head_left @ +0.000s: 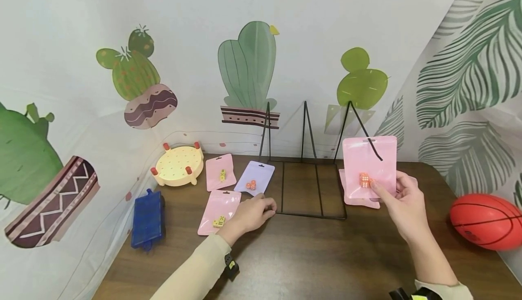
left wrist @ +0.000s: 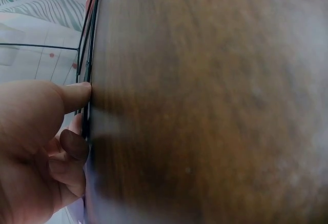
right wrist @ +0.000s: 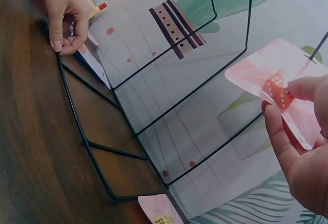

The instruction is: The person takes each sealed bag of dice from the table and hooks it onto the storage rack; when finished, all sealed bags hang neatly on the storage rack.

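The right hand (head_left: 408,205) grasps a flat, upright pink plastic pouch (head_left: 369,166) low down, thumb in front beside its orange dice (head_left: 364,180). The pouch hangs above the brown wooden table (head_left: 306,259), towards the back right corner, its top slot at the right-hand hook (head_left: 375,149) of a black wire rack (head_left: 314,216) standing near the table's back edge. The left hand (head_left: 250,214) pinches the rack's front left corner.

The step looks like hanging the pouch. Whether the hook's tip is through the slot, I cannot tell, so check that before letting go. Best to guide the slot back along the wire, supporting the pouch from below; a tug could tip the light frame, so the left hand should press its corner down.
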Demonstrator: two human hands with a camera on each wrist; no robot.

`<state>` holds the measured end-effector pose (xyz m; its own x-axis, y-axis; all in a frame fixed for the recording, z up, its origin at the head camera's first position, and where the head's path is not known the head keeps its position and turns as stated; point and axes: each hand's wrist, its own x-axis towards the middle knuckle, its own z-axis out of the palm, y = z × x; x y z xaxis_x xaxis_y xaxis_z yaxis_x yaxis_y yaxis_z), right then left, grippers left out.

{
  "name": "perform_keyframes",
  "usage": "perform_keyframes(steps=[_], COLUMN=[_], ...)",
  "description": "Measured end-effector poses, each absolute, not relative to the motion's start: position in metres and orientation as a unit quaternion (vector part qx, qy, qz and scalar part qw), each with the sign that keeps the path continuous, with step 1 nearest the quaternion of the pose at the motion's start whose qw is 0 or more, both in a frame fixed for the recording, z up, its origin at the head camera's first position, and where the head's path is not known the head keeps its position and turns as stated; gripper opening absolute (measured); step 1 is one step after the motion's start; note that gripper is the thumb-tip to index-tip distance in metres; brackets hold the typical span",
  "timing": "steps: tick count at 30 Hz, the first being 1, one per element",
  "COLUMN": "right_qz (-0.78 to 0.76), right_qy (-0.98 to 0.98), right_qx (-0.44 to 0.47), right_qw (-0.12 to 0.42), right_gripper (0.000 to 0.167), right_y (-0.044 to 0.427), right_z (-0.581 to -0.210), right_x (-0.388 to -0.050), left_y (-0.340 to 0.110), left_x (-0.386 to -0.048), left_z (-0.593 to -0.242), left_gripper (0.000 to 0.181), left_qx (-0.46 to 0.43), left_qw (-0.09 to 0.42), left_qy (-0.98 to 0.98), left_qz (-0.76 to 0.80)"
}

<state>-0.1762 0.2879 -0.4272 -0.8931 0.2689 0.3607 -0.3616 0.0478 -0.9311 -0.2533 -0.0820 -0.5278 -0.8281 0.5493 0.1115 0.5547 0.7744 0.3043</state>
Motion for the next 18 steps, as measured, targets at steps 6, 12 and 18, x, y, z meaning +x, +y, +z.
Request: perform_keyframes(steps=[6,12,18], right_qz=[0.726,0.753,0.769], right_qy=[-0.65,-0.623,-0.607], right_qx=[0.042,0.033,-0.011], right_qw=[0.22,0.21,0.199], right_gripper=[0.029,0.03,0.028], right_y=[0.285,0.281,0.279], right_z=[-0.428,-0.427,-0.424], right_x=[-0.192,-0.211,-0.232], left_y=[-0.082,-0.082,-0.081], left_x=[-0.254,-0.253,-0.254], left_z=[-0.528,-0.528,-0.528], left_gripper=[0.005,0.005,0.005], left_qx=[-0.291,-0.287,-0.288], left_qw=[0.005,0.004,0.0], left_qy=[-0.943,-0.943,-0.944], left_qz=[-0.163,-0.169,-0.162])
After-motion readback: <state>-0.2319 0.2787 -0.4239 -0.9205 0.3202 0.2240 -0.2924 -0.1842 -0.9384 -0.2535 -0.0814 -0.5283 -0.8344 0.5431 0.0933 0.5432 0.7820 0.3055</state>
